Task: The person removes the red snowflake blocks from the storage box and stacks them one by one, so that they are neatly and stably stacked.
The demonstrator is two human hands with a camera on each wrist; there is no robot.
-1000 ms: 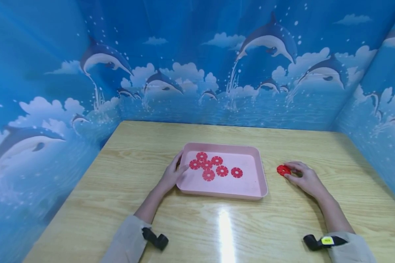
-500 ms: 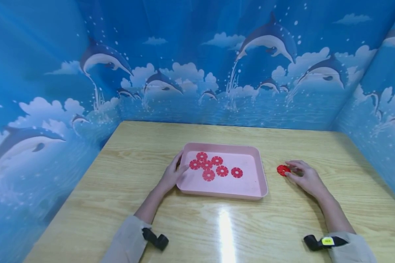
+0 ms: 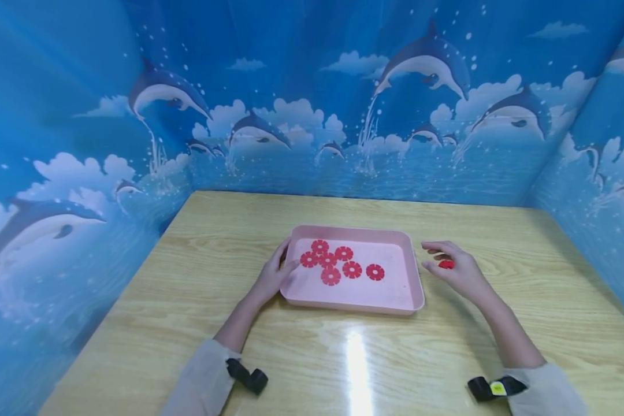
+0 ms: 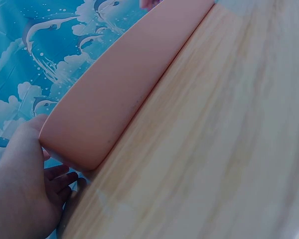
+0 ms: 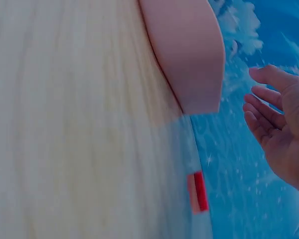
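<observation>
A shallow pink tray (image 3: 390,294) sits on the wooden table, with several flat red slotted discs (image 3: 375,272) in it, mostly toward its left half. My left hand (image 3: 271,278) grips the tray's left side, the thumb over the rim and the other fingers along the outer wall (image 4: 99,107). To the right of the tray my right hand (image 3: 461,273) is raised with nothing in it, its fingers (image 5: 269,74) spread apart from the thumb. On the table behind that hand lies a small stack of red discs (image 3: 447,264), partly hidden in the head view and apart from the hand (image 5: 289,129) in the right wrist view.
The light wooden table (image 3: 229,231) runs back to a blue curtain (image 3: 301,86) printed with dolphins, which also closes off the left and right sides. A bright light reflection (image 3: 357,370) lies on the table in front of the tray.
My right hand has let go of the red disc stack and moved left toward the tray, fingers spreading. The left hand and the tray stay in place.
</observation>
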